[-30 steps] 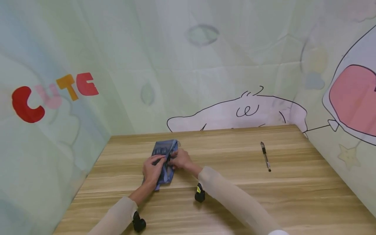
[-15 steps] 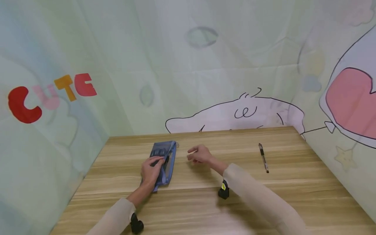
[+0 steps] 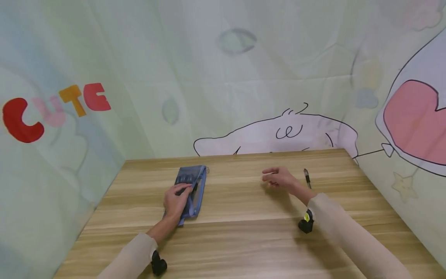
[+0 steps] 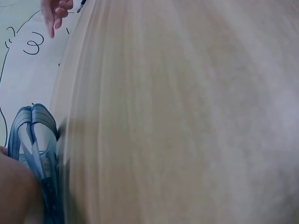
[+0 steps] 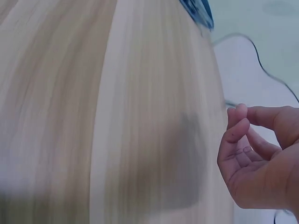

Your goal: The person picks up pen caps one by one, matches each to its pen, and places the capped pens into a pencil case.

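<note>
A blue, partly see-through pencil case (image 3: pixel 189 171) lies on the left side of the table, its zipped side gaping and dark pens showing inside. My left hand (image 3: pixel 175 200) holds it by the near edge of that opening, thumb and fingers pinching the fabric. The left wrist view shows the gaping mouth of the case (image 4: pixel 44 122) from the end. Over the right half of the table, my right hand (image 5: pixel 257 158) hovers with loosely bent fingers and nothing in them. Just right of it lies a black-capped pen (image 3: pixel 307 177), its lower part hidden behind the right forearm.
The wood-grain table (image 3: pixel 237 240) meets a printed fabric backdrop (image 3: pixel 195 77) along its back and sides. A small black wrist camera (image 3: pixel 159 264) hangs under the left sleeve, another wrist camera (image 3: pixel 306 224) under the right.
My right hand has come out of the pencil case and moved right across the table, to near the pen. The left hand keeps its hold on the case.
</note>
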Tool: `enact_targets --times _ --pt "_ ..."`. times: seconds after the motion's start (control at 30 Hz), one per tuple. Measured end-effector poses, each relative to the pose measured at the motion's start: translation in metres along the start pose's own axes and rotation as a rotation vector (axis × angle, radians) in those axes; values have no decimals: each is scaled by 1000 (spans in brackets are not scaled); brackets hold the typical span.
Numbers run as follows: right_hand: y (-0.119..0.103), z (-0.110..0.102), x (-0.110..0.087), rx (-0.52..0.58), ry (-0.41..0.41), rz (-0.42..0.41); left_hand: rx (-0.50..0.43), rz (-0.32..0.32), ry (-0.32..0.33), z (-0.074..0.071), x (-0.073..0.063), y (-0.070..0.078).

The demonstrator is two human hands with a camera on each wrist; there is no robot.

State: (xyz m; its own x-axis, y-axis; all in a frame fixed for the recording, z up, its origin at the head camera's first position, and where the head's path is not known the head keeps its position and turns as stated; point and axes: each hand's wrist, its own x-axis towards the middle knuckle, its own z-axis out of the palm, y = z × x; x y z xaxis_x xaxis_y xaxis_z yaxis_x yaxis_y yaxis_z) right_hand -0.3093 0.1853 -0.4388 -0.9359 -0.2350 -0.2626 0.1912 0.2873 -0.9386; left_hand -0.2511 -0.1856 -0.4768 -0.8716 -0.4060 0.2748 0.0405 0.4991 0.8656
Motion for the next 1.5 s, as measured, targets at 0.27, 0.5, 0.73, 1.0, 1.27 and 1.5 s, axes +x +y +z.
enact_targets --times 0.27,0.5,0.73,1.0,1.27,1.5 --pt "2 -56 -20 -136 89 -42 17 -19 -38 -1 -2 1" --pt "-2 -94 -34 -256 132 -99 15 -26 -48 0 -2 2" --pt "4 -116 -41 -352 176 -121 24 -26 -46 -2 1 1" --pt "30 -122 -41 -517 245 -93 17 -11 -48 -1 -1 0" --pt "50 -128 -35 -618 229 -54 16 4 -26 1 -4 1" --pt "45 -122 -31 -661 233 -88 11 -15 -30 -1 -3 1"
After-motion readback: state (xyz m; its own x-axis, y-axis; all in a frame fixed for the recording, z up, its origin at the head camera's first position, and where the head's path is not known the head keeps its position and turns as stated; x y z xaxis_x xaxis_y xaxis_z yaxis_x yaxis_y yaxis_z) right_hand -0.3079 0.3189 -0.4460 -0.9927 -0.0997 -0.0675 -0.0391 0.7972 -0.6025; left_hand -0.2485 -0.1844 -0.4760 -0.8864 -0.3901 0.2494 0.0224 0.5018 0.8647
